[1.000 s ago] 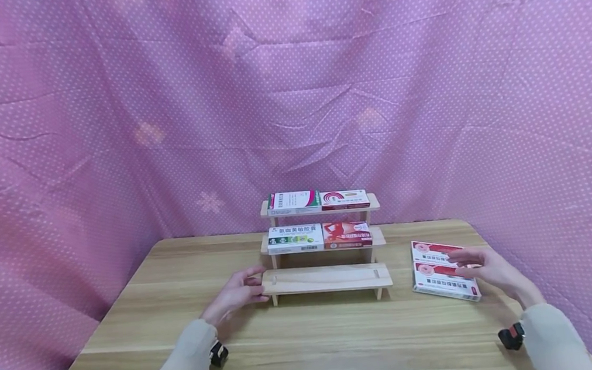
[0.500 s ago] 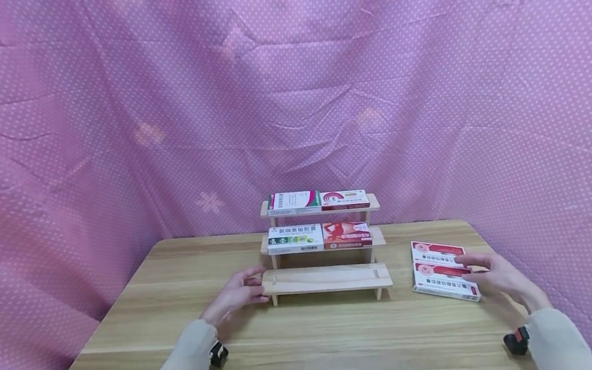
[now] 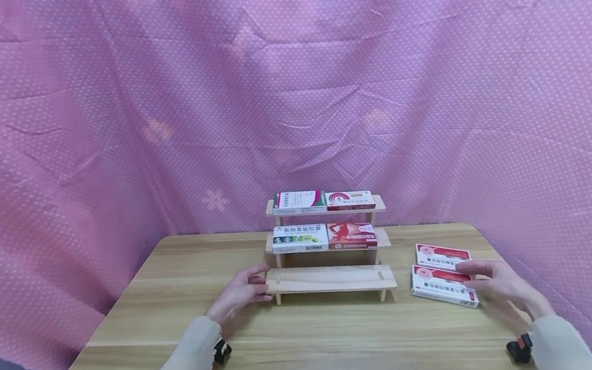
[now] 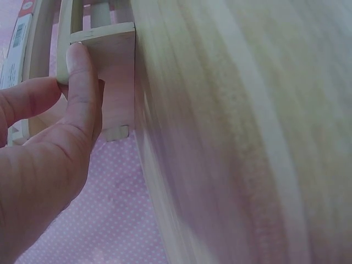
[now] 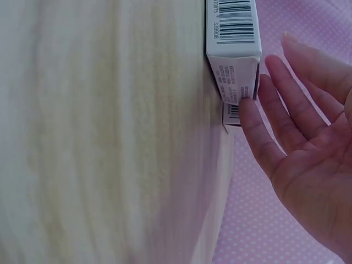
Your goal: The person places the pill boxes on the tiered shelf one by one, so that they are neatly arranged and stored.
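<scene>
A three-step wooden display stand (image 3: 336, 278) is on the table. At its lowest step's left end, my left hand (image 3: 242, 292) pinches the board between thumb and fingers, as the left wrist view shows. Two red-and-white medicine boxes lie right of the stand, a near box (image 3: 442, 287) and a far box (image 3: 442, 256). Over their right ends is my right hand (image 3: 502, 284), its fingers loosely extended. In the right wrist view, one fingertip appears to touch the end of the near box (image 5: 234, 77); the thumb is apart from it.
A white-and-green box (image 3: 301, 238) and a red box (image 3: 352, 236) occupy the middle step. On the top step lie a white, pink and green box (image 3: 299, 202) and a white-and-red box (image 3: 350, 200). Pink dotted cloth (image 3: 288, 91) hangs behind the wooden table (image 3: 310, 348).
My right hand has drawn back toward the boxes' right ends. The near box has shifted slightly left and toward me, away from the far box. My left hand keeps its grip on the stand.
</scene>
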Demonstrator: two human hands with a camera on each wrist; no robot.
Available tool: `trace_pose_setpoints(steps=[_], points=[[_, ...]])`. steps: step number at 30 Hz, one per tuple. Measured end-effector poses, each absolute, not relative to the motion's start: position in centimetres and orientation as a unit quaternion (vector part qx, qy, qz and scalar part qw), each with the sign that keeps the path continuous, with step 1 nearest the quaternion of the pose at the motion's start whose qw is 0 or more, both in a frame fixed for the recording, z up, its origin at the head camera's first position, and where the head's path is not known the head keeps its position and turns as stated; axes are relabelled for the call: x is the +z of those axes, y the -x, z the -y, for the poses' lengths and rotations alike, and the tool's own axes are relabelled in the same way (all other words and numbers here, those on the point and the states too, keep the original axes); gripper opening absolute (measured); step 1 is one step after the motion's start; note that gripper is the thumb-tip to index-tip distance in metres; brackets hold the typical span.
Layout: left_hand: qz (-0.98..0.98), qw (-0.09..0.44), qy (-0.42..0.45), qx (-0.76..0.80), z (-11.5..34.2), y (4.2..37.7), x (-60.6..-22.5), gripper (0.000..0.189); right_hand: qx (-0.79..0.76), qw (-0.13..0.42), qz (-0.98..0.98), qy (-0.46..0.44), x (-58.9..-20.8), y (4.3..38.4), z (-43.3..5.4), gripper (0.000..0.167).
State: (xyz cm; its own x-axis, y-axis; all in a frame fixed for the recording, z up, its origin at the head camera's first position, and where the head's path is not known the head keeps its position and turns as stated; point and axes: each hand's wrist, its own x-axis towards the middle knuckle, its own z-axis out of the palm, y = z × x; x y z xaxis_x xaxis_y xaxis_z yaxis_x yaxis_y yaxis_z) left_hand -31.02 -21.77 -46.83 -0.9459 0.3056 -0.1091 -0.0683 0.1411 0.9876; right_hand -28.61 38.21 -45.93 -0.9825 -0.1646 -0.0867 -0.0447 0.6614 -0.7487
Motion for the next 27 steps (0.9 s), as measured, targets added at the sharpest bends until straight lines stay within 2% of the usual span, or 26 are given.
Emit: trace_pose_setpoints(steps=[12, 20, 27], points=[[-0.742, 0.147, -0.089, 0.648, 21.7, 31.1, -46.6, 0.063, -0.366, 0.073, -0.925, 0.068, -45.8, 28.6, -37.6, 0.06], [-0.742, 0.147, -0.08, 0.649, 21.7, 31.2, -46.8, 0.062, -0.342, 0.079, -0.93, 0.111, -45.8, 28.5, -37.3, 0.059], [-0.742, 0.147, -0.079, 0.65, 21.6, 31.4, -46.8, 0.063, -0.351, 0.11, -0.92, 0.132, -45.8, 28.2, -37.1, 0.059]])
